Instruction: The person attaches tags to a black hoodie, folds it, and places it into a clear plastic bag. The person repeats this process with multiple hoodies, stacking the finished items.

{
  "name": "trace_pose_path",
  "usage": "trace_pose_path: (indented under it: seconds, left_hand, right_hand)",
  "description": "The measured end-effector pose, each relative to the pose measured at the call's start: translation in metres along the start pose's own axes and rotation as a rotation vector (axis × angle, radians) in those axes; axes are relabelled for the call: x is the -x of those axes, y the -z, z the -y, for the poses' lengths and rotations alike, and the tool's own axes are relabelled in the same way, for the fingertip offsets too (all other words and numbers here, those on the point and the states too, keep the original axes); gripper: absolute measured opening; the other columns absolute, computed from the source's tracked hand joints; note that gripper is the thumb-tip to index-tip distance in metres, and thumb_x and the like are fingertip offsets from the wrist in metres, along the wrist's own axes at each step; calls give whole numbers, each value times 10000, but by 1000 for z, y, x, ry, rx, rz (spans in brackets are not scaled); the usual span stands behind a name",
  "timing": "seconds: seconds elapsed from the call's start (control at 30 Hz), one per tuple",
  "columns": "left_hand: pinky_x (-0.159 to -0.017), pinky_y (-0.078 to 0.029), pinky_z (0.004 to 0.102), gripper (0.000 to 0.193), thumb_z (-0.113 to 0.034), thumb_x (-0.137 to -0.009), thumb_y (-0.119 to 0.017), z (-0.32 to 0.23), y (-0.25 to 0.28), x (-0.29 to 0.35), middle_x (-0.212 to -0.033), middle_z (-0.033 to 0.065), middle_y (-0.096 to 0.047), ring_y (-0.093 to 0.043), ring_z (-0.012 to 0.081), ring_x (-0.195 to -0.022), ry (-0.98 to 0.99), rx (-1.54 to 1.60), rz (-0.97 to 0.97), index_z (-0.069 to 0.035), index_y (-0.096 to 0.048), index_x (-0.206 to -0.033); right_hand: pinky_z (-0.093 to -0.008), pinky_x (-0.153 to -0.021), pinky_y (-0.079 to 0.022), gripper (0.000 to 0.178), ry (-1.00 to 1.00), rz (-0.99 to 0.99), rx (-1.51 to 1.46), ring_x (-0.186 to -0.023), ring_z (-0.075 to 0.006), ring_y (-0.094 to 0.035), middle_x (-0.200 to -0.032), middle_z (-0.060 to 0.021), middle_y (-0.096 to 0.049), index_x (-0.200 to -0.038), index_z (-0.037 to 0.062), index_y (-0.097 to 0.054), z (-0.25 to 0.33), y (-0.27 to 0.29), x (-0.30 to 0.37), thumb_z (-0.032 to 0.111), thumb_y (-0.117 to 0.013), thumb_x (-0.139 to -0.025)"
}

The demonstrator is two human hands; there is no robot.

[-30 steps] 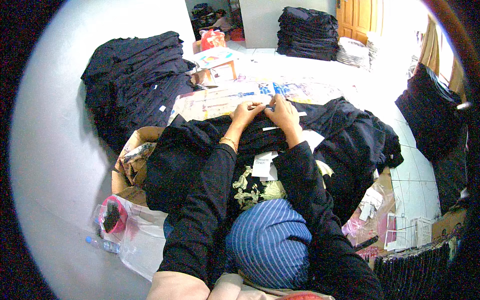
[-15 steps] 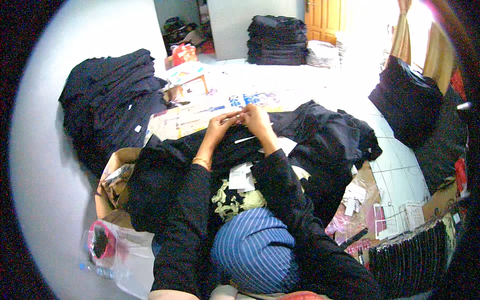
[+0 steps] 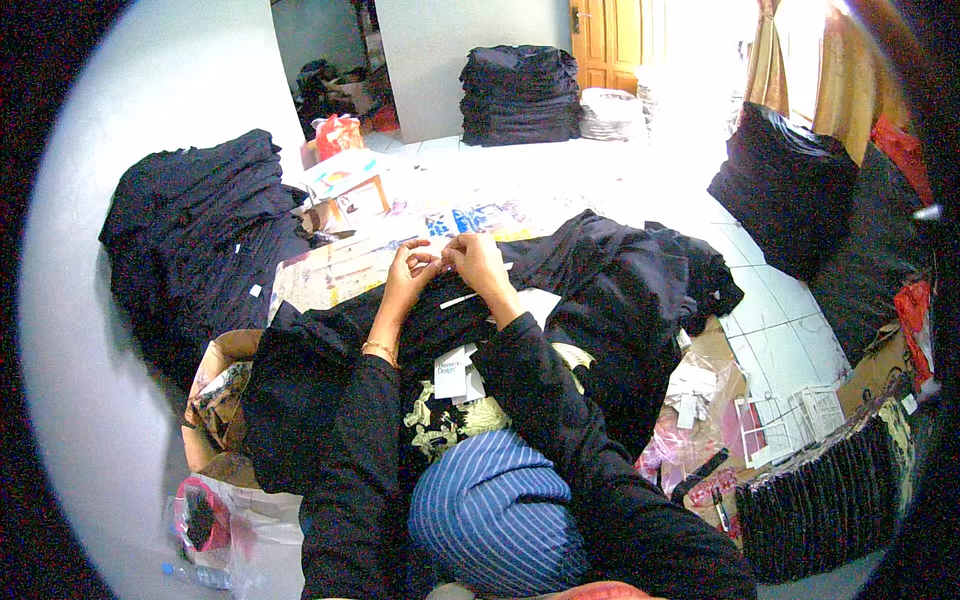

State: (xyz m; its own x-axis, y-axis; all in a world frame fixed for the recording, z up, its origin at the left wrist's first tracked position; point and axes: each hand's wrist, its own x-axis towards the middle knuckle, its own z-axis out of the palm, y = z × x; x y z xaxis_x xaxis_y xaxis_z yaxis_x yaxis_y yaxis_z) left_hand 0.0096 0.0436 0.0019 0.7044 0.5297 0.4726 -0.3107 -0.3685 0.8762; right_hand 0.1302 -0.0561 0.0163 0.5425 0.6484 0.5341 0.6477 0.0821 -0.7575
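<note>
Both hands meet over a spread of black cloth garments (image 3: 610,270) in front of me. My left hand (image 3: 408,270), a bracelet on its wrist, has thumb and fingertips drawn together. Against them press the fingers of my right hand (image 3: 476,262). Whatever is pinched between them is too small to make out. White paper tags (image 3: 452,372) lie on the black cloth between my forearms, above a cream-patterned print (image 3: 470,420). Beside my right wrist is a white sheet (image 3: 538,304). Blue striped cloth (image 3: 495,515) bulges up nearest me.
Black garments are piled at left (image 3: 200,220), with another dark pile (image 3: 785,190) at right. A cardboard box (image 3: 205,385) and a pink basket (image 3: 222,515) stand at lower left. Folded black pieces (image 3: 820,510) stand in a row at lower right. A tall black stack (image 3: 520,95) is farther back.
The whole view has shifted slightly, so the scene sits lower and more to the left. My hands stay together over the black cloth, with the left fingers a little more bent apart.
</note>
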Motion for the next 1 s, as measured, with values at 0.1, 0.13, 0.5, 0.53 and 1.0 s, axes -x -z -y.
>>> trace_pose_path:
  seconds: [0.1, 0.13, 0.5, 0.53, 1.0]
  left_hand:
    - [-801, -495, 278, 474, -113, -794, -699, 1, 1, -1, -917, 95, -618, -620, 169, -864, 1, 48, 6, -63, -412, -1167]
    - [-811, -493, 284, 485, -106, -785, -709, 2, 1, -1, -921, 89, -618, -615, 166, -867, 28, 65, 2, -82, -411, -1168]
    - [-816, -495, 298, 522, -77, -799, -687, 1, 4, 2, -932, 136, -629, -618, 197, -905, 32, 124, -6, -68, -367, -1211]
    - [-820, -495, 298, 527, -76, -803, -683, -2, 1, 1, -938, 138, -630, -618, 199, -910, 59, 139, -32, -62, -362, -1220]
    - [-717, -466, 218, 185, -115, -854, -610, -88, 7, 153, -1018, 20, -581, -577, 81, -814, 27, -260, -35, -41, -608, -1024]
  right_hand:
    - [-375, -681, -511, 192, -38, 59, -77, -724, -308, -657, -758, -174, -660, -799, 38, -696, -6, 0, -3, 207, -629, -734]
    - [-374, -682, -511, 190, -9, 69, -78, -725, -305, -657, -759, -172, -661, -804, 45, -698, -7, 0, -4, 209, -631, -734]
    - [-330, -652, -497, 160, -20, 22, 74, -697, -234, -652, -748, -117, -672, -832, 41, -691, 20, 9, 10, 182, -655, -766]
    - [-337, -658, -498, 164, -32, -36, 91, -707, -248, -653, -760, -119, -672, -836, 48, -692, 24, 9, 14, 192, -654, -767]
    - [-446, -892, -413, 649, -29, 548, 863, -1081, -311, -547, -1102, -179, -611, -1192, 133, -582, -28, 159, -14, 646, -375, -852]
